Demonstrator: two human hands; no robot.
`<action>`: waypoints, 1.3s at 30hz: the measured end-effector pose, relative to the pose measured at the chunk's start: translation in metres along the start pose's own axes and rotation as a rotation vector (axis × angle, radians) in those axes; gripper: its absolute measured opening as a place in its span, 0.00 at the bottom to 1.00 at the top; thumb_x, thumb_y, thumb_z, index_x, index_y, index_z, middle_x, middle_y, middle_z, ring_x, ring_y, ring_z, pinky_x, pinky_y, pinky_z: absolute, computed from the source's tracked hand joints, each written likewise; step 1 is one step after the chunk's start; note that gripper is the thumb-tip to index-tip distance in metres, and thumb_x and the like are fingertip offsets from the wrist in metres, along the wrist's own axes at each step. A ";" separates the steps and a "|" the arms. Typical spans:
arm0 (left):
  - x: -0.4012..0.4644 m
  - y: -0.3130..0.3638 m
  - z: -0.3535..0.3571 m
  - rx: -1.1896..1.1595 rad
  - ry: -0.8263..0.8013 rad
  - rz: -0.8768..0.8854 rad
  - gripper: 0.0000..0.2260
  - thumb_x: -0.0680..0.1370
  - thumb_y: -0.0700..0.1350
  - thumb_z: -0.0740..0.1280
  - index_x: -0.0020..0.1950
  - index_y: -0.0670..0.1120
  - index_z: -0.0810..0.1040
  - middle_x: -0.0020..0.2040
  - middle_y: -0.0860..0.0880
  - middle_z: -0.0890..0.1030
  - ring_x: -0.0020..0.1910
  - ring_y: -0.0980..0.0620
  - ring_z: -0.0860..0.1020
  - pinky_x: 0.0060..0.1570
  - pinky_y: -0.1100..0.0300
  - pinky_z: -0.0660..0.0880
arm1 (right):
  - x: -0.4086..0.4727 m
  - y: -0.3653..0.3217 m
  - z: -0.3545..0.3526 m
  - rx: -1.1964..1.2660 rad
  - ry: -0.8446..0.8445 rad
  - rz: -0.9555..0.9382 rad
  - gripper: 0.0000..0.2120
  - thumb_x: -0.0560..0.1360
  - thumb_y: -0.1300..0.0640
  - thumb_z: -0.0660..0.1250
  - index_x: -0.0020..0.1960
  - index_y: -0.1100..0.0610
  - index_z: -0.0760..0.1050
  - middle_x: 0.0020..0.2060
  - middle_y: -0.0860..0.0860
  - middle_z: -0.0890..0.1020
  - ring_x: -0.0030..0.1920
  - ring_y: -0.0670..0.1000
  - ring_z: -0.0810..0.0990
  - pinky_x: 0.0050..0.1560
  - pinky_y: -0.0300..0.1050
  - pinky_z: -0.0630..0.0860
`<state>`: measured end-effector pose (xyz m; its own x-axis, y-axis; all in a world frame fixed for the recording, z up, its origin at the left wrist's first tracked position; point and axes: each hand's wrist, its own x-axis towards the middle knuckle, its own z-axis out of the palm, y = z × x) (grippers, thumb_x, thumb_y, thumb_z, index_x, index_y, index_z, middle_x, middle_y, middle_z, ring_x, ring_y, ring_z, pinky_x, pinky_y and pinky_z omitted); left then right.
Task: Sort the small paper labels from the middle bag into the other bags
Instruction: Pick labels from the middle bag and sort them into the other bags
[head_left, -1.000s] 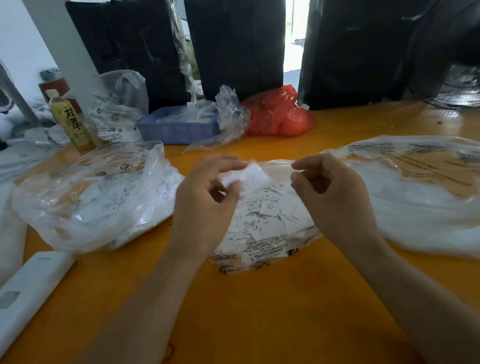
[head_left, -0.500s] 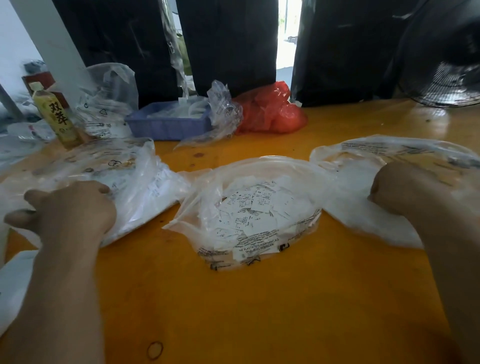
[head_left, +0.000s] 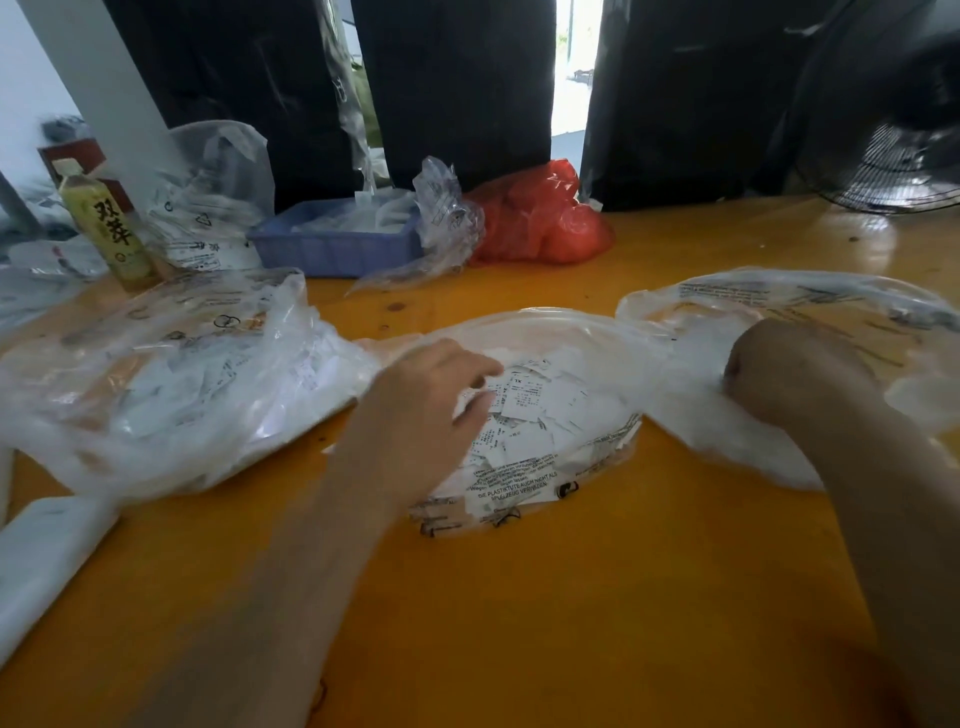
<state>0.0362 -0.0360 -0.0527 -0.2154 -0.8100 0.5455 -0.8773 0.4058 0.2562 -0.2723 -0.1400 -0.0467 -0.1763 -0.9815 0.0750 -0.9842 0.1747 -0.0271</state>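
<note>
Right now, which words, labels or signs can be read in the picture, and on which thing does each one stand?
"双萃": on the label of the yellow drink bottle, at the far left.
"DIE PLASTIKTÜTE AUCH NICHT ALS SPIELZEUG VERWENDEN": on the front of the middle bag; the other lines there are too small.
Recycling triangle: on the clear bag behind the bottle.
Paper labels, left bag, right bag: print too small or blurred to read.

This looks like a small packing or sorting workroom. An orange desk (head_left: 623, 597) carries clear plastic bags (head_left: 171, 395) printed with warnings, a blue plastic bin (head_left: 332, 252) of white pieces and a red bag (head_left: 540, 223). Black sheeting (head_left: 457, 88) hangs behind, a fan (head_left: 893, 150) stands at the right, and a drink bottle (head_left: 106, 228) at the left.
</note>
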 end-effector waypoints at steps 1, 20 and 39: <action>0.000 0.002 0.010 0.000 -0.052 -0.005 0.12 0.83 0.44 0.69 0.66 0.50 0.83 0.56 0.53 0.83 0.43 0.61 0.73 0.55 0.59 0.79 | 0.001 0.001 0.000 0.008 0.051 0.016 0.06 0.77 0.61 0.67 0.44 0.56 0.82 0.38 0.55 0.80 0.37 0.56 0.77 0.32 0.44 0.73; -0.001 0.019 0.015 -0.992 -0.015 -0.495 0.27 0.73 0.71 0.67 0.66 0.57 0.79 0.59 0.58 0.86 0.57 0.56 0.85 0.58 0.55 0.83 | -0.083 -0.080 -0.017 1.127 0.036 -0.520 0.09 0.80 0.49 0.68 0.43 0.50 0.80 0.25 0.44 0.75 0.24 0.41 0.68 0.25 0.35 0.65; -0.001 0.009 0.011 -1.518 0.278 -0.795 0.04 0.80 0.32 0.71 0.51 0.40 0.80 0.51 0.37 0.88 0.52 0.43 0.88 0.46 0.64 0.83 | -0.078 -0.104 0.007 0.613 0.190 -0.672 0.10 0.83 0.50 0.64 0.61 0.50 0.80 0.50 0.41 0.83 0.45 0.38 0.79 0.50 0.34 0.76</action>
<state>0.0241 -0.0363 -0.0596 0.2509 -0.9680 -0.0075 0.4629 0.1132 0.8791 -0.1560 -0.0821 -0.0571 0.3758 -0.8226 0.4267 -0.7111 -0.5512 -0.4365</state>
